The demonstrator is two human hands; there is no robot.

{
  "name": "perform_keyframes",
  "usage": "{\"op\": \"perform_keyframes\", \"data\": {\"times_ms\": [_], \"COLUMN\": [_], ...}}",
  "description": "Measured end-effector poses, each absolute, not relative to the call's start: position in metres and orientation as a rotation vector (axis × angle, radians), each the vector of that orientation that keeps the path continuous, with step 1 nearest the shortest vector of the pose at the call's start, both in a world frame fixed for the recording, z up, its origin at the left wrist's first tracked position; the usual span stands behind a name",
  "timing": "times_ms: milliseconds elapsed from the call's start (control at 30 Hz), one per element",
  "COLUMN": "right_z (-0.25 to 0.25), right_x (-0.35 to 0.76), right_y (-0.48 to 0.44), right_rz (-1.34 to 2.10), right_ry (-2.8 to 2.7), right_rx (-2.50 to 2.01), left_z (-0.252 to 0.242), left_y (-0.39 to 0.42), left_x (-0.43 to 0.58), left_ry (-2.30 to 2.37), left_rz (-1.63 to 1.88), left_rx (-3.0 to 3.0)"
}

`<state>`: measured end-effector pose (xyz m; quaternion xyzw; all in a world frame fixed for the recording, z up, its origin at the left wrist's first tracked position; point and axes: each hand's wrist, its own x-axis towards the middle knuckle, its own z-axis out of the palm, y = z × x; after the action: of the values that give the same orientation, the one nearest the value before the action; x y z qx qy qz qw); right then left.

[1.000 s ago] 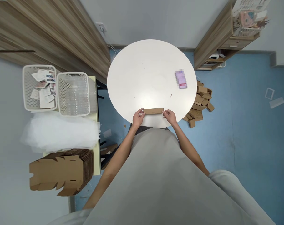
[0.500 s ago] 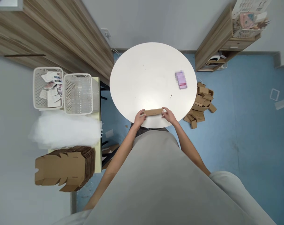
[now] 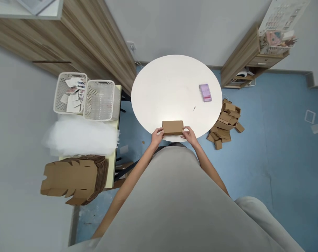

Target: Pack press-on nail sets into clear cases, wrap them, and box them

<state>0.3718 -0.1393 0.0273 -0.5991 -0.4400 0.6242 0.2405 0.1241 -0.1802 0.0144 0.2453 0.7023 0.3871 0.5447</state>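
A small brown cardboard box [image 3: 172, 127] rests at the near edge of a round white table [image 3: 169, 87]. My left hand [image 3: 157, 135] grips the box's left end with curled fingers. My right hand [image 3: 189, 135] grips its right end the same way. The box's broad top face is turned up toward me. A small pink object [image 3: 205, 92] lies on the table's right side, apart from both hands.
A pile of folded brown boxes [image 3: 225, 124] lies on the blue floor right of the table. On a side table at left stand two white baskets [image 3: 85, 98], clear plastic wrap [image 3: 80, 137] and a stack of flat cardboard blanks [image 3: 75, 179]. Wooden shelving [image 3: 243, 56] stands at back right.
The box has turned in my hands: before only its narrow long side showed, now its broad face is up. Both hands stay at its ends. The camera view shifted slightly.
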Motion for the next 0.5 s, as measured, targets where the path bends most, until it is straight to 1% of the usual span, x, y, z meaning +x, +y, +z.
{"op": "perform_keyframes", "data": {"times_ms": [167,400,500], "right_z": [0.044,0.077,0.086], "right_x": [0.361,0.374,0.391], "right_y": [-0.171,-0.225,-0.256], "right_rz": [1.665,1.527,1.473], "right_ry": [-1.145,-1.221,-1.173], "right_rx": [-1.533,-1.565,-1.603], "left_z": [0.026,0.027,0.031], "left_y": [-0.215,-0.272,-0.288], "left_x": [0.127,0.159,0.178], "left_ry": [1.637,1.609,1.556], "left_rz": [1.122,1.112,1.092], "left_rx": [0.583,0.595,0.605]}}
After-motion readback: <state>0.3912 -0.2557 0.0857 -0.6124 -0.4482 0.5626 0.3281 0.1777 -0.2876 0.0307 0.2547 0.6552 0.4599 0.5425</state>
